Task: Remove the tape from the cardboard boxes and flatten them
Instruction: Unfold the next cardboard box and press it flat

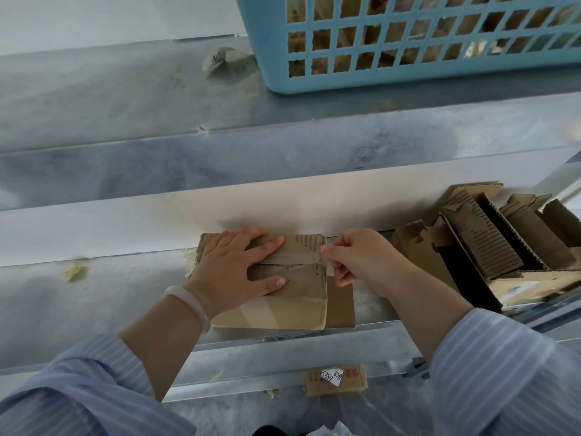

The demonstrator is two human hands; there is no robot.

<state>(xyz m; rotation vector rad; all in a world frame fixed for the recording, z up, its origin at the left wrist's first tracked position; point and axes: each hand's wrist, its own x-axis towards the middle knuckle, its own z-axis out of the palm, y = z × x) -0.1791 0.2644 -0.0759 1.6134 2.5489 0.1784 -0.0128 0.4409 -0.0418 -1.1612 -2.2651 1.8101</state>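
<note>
A small brown cardboard box (298, 297) lies on the metal shelf (125, 284), with clear tape (301, 262) running across its top seam. My left hand (232, 265) presses flat on the box's left half, fingers spread over the top. At the box's right edge my right hand (355, 259) pinches the loose end of the tape between thumb and fingertips. The box's far side is torn, showing its corrugation.
Opened cardboard boxes (490, 243) are stacked at the right end of the shelf. A blue plastic basket (408, 73) stands on the upper shelf. A flattened carton (336, 380) with a label lies on the floor below. Tape scraps (74, 270) lie at the left.
</note>
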